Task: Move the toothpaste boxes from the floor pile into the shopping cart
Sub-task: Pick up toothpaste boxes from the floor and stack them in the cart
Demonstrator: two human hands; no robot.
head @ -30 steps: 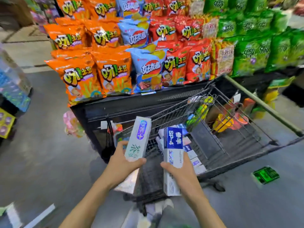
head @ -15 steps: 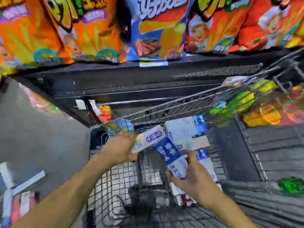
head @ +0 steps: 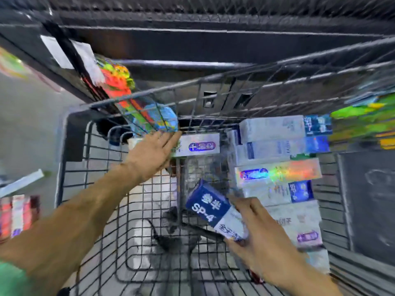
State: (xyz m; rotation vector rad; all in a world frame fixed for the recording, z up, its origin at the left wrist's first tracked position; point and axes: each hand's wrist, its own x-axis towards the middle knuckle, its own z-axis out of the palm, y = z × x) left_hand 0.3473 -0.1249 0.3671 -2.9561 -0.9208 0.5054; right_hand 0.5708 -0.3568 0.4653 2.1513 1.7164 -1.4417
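Observation:
I look down into the wire shopping cart [head: 64, 159]. My left hand [head: 154, 152] reaches to its far end, fingers straight, touching the left end of a white toothpaste box [head: 198, 145] that lies crosswise there. My right hand [head: 258, 236] grips the lower end of a blue and white SP-4 toothpaste box [head: 210, 207], tilted above the cart floor. Several toothpaste boxes [head: 275, 146] are stacked in the right part of the cart.
A dark shelf base [head: 213, 45] stands just behind the cart. Colourful packets [head: 116, 82] hang at its left corner, and green and yellow packets [head: 363, 122] show through the cart's right wall. Red and white boxes [head: 17, 214] lie on the grey floor at left.
Both hands have gone from holding the boxes upright in front of the cart to reaching down inside it. The white box now lies flat at the far end and my left fingers have straightened.

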